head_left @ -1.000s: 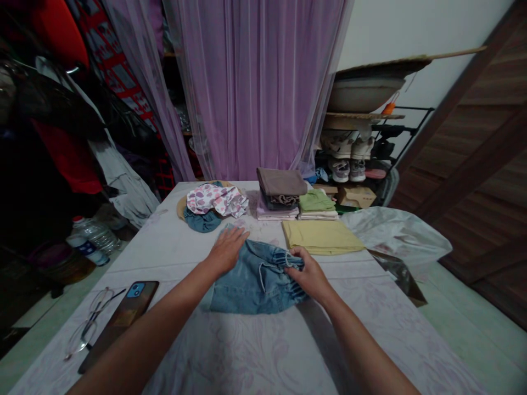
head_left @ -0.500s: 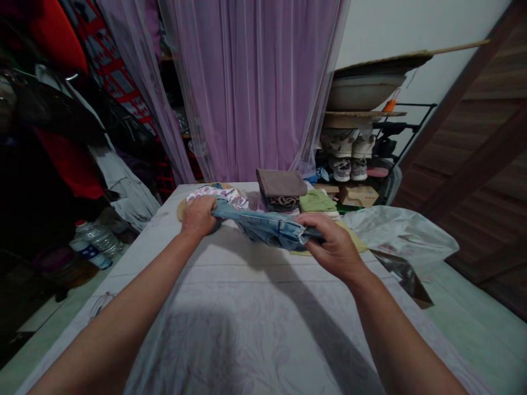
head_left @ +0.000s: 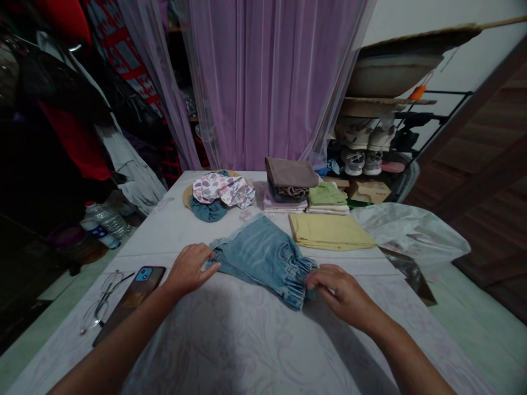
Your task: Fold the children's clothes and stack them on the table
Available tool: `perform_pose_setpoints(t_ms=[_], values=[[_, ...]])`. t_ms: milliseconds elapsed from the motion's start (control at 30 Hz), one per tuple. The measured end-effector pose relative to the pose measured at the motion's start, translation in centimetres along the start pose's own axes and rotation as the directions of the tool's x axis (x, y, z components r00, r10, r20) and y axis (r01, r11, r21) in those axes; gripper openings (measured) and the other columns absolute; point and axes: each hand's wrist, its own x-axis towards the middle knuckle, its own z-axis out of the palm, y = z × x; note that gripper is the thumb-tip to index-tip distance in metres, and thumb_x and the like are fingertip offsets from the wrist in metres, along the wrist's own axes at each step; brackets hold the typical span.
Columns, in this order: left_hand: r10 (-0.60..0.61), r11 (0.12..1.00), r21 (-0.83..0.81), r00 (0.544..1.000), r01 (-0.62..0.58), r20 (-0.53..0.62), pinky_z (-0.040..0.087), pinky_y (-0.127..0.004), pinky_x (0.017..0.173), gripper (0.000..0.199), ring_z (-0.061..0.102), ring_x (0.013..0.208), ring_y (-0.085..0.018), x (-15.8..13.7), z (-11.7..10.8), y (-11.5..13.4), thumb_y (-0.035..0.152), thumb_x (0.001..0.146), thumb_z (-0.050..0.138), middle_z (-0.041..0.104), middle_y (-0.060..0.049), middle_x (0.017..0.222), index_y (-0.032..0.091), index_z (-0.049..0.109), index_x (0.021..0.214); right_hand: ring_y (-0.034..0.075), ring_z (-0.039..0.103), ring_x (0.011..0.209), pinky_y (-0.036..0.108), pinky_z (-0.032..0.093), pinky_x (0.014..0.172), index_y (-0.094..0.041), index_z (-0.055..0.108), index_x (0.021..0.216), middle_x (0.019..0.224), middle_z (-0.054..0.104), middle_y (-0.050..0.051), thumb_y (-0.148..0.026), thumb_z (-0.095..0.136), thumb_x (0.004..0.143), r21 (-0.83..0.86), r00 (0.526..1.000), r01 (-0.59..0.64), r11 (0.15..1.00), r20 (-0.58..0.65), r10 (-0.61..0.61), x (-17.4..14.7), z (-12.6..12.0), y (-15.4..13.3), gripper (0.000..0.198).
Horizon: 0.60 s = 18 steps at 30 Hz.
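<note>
Now the denim garment (head_left: 263,258) lies flat at the middle of the desk (head_left: 230,351). At its 9 o'clock edge the left hand (head_left: 188,269) pinches the cloth, fingers closed on it. At its 4 o'clock corner the right hand (head_left: 343,296) grips the ruffled hem, fingers together on it. A yellow folded cloth (head_left: 329,231) lies at 2 o'clock from the garment, a phone (head_left: 132,293) at 8 o'clock.

Both forearms were bare to the frame's edge, with no sleeves showing. The left hand (head_left: 188,270) and right hand (head_left: 343,293) wore no gloves.
</note>
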Motion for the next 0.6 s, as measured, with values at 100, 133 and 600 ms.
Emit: perform_pose_setpoints(t_ms=[100,133,600], values=[[0.052,0.999,-0.007,0.999,-0.052,-0.009,0.043,-0.037,0.093,0.021,0.060,0.098,-0.022,2.4,-0.4,1.2,0.032,0.093,0.047,0.067,-0.007,0.099,0.021,0.064,0.096,0.017,0.067,0.088,0.029,0.048,0.083,-0.024,0.067,0.089,0.093,0.073,0.002,-0.011,0.046,0.082,-0.034,0.993,-0.102,0.994,-0.068,0.100,3.3,-0.3,-0.8,0.026],[0.059,0.998,0.002,0.998,-0.059,0.001,0.042,-0.039,0.097,0.021,0.058,0.107,-0.023,3.1,-0.2,1.6,0.029,0.091,0.049,0.066,-0.008,0.110,0.022,0.065,0.104,0.018,0.067,0.092,0.029,0.048,0.083,-0.023,0.068,0.094,0.098,0.073,0.003,-0.012,0.048,0.083,-0.068,0.986,-0.157,0.985,-0.070,0.152,4.4,-0.1,-1.1,0.025],[-0.394,0.791,-0.408,0.890,0.456,0.230,0.051,-0.032,0.086,0.053,0.067,0.096,-0.022,3.7,0.6,-1.7,0.049,0.080,0.050,0.070,-0.004,0.115,0.021,0.057,0.124,0.025,0.051,0.124,0.042,0.038,0.100,-0.024,0.063,0.122,0.130,0.062,0.009,-0.031,0.052,0.091,-0.253,0.908,-0.400,0.881,0.019,0.418,4.3,4.0,-1.2,0.033]])
